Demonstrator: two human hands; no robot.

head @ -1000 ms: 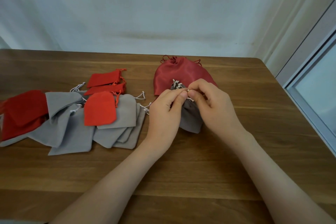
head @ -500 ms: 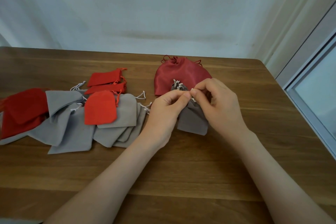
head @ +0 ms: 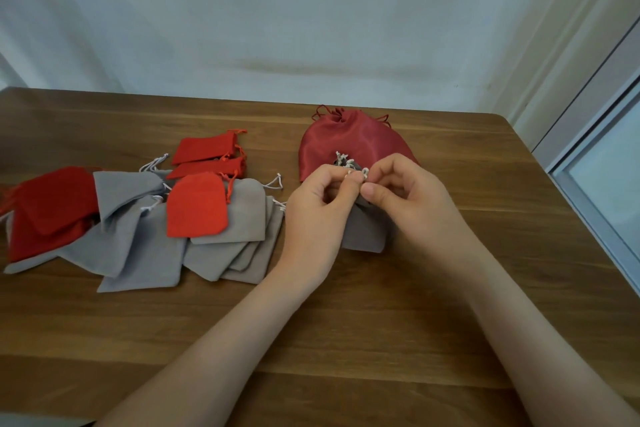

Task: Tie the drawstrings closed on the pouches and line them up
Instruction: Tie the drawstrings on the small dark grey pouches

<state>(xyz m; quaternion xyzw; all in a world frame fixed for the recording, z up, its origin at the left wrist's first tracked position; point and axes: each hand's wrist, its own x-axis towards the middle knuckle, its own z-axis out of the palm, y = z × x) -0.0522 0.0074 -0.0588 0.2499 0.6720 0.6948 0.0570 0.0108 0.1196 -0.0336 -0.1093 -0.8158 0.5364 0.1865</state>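
Observation:
A small grey pouch (head: 365, 230) lies on the wooden table (head: 346, 322), partly under my hands. My left hand (head: 317, 208) and my right hand (head: 408, 198) both pinch its white drawstring (head: 353, 173) at the gathered neck, fingertips close together. Behind it lies a larger dark red satin pouch (head: 349, 144) with its neck drawn shut. To the left is a loose pile of several grey pouches (head: 138, 246) and red pouches (head: 197, 206), their mouths flat.
The table's right edge (head: 561, 204) runs beside a window frame (head: 595, 149). A pale wall stands behind the table's far edge. Bare wood lies in front of the pile and under my forearms.
The grey pouch has shifted slightly and flattened out on the table. My fingers keep working the drawstring at its neck, staying in nearly the same place.

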